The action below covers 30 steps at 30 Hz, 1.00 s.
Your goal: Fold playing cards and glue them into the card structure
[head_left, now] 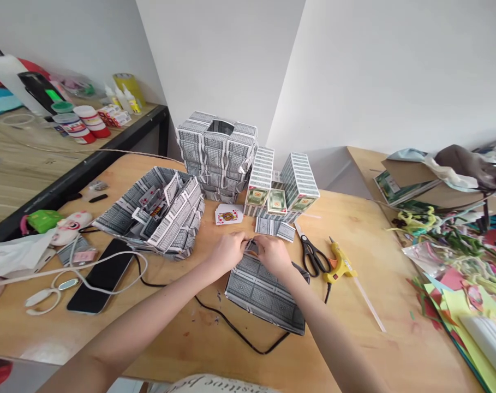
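A low grey-and-white box built from folded playing cards sits on the table in front of me. At its far left edge, my left hand is closed, thumb and fingers pinching the rim. My right hand is closed on the same rim just beside it, its forearm passing over the box's right side. What looks like a bent card shows between the fingertips; the fingers hide its exact shape. Just beyond the hands lie a face-up stack of playing cards and several face-down cards.
A card-built tray with loose cards stands left; a taller card-built box is behind. Card packs are stacked at the back. Scissors and a yellow glue gun lie right, a phone and cables left.
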Motion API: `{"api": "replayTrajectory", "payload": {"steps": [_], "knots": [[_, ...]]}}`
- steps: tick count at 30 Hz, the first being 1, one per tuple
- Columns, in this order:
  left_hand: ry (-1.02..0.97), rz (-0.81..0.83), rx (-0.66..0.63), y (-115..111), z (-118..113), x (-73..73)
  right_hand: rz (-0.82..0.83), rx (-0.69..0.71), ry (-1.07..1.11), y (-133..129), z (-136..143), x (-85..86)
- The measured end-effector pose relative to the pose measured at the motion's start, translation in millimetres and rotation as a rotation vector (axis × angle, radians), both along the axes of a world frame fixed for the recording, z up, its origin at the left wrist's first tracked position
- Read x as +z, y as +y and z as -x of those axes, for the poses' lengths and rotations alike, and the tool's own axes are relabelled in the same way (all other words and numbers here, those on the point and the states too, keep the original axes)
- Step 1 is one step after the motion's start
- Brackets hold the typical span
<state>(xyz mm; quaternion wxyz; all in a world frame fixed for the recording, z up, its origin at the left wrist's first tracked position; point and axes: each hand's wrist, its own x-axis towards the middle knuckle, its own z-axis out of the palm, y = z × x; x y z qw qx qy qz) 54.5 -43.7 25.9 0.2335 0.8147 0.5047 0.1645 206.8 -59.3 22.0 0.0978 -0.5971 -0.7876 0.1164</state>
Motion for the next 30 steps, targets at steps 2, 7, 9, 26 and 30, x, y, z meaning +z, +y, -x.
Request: {"api": "replayTrajectory", "payload": {"steps": [2,7,9,26,30], "knots": [[-0.083,0.037,-0.013,-1,3,1.5,0.001,0.015,0.027,0,-1,-1.4],[-0.101,0.081,0.034,-9,9,-0.2,0.022,-0.008,0.053,1,-5,1.9],[-0.012,0.106,0.070,-12,11,-2.5,0.032,0.000,0.075,1,-6,3.5],[0.109,-0.007,0.056,-13,4,-6.6,0.101,-0.002,0.090,4,-5,3.2],[0.167,-0.025,0.060,-12,1,-6.4,0.084,0.006,0.082,4,-6,2.3]]}}
